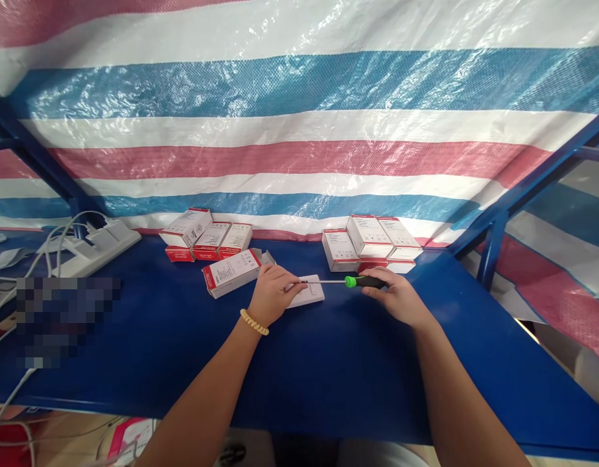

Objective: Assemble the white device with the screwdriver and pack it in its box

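A screwdriver (365, 281) with a black and green handle lies level in my right hand (394, 295), its shaft pointing left. My left hand (273, 292) pinches at the shaft's tip, where a small dark piece shows, too small to make out. Just beneath the tip, a white rectangular device (310, 293) rests on the blue table (338, 370). An opened red and white box (234, 272) lies on its side next to my left hand, with its flap toward the fingers.
Stacked red and white boxes (187, 227) stand at the back left, and another group (370, 237) at the back right. A white power strip (102, 246) with cables is at the left. Blue metal frame bars rise on both sides before a striped sheet.
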Demonstrator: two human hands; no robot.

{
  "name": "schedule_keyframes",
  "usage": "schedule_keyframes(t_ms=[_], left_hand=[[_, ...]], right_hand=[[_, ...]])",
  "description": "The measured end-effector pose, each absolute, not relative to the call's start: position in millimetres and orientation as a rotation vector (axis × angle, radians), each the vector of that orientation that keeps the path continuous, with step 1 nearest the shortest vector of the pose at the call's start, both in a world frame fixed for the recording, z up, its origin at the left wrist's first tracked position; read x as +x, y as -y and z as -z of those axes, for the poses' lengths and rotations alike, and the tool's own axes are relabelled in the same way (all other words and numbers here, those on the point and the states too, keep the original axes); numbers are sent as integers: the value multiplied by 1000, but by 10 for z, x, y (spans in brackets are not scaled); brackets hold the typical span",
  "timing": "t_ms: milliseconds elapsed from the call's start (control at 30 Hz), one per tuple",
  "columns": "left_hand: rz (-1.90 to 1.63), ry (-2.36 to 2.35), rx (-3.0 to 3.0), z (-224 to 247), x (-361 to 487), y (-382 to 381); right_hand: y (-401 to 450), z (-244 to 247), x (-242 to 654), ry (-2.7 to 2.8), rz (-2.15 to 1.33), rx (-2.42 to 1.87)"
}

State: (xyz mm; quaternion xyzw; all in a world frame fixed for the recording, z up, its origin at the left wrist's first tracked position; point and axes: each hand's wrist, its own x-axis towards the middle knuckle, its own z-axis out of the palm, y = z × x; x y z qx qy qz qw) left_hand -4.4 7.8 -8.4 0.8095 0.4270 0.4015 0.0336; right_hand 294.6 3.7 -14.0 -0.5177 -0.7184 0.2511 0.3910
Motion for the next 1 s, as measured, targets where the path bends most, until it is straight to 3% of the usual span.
schedule_keyframes(t_ms=[300, 1000], left_hand=[[-936, -1320, 2724, 65, -86, -93], [-1084, -1288, 2825, 123, -88, -126]], right_hand=[[-27, 141, 2948, 1819, -611, -1248], [-42, 175, 2944, 1809, -625, -1237]])
